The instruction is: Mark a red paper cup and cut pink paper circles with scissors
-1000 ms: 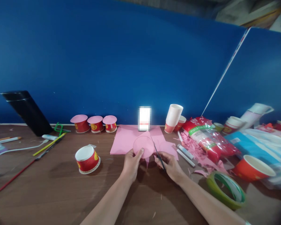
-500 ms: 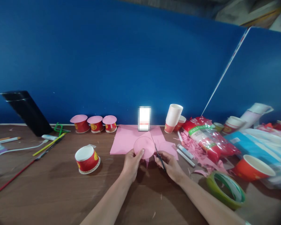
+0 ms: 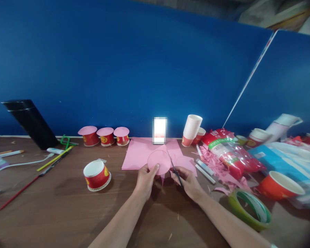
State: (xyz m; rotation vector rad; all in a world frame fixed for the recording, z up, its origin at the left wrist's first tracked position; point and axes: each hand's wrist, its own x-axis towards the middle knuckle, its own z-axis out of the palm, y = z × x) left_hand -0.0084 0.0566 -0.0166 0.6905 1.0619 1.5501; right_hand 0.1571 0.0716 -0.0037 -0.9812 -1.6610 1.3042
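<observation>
Between the thumb and fingers of my left hand (image 3: 146, 181) is a round piece of pink paper (image 3: 158, 162), with a pointed offcut hanging below it. My right hand (image 3: 187, 181) is closed on the dark handles of a pair of scissors (image 3: 177, 175). The blades point up and away, along the right edge of the paper circle. Behind the circle lie pink sheets (image 3: 136, 155) on the table. Another pink piece (image 3: 187, 163) with a curved line on it rests just beyond my right hand. My fingertips under the paper are hidden.
Three red cups topped with pink discs (image 3: 106, 136) stand at the back left, and a short red cup (image 3: 96, 175) sits nearer. Stacked paper cups (image 3: 192, 130), pink scraps (image 3: 215, 163), a red plastic package (image 3: 227, 150) and green tape (image 3: 250, 210) are on the right. A blue partition (image 3: 134, 69) rises behind.
Both hands, the paper circle and the scissors stay almost where they were. The whole view has shifted very slightly.
</observation>
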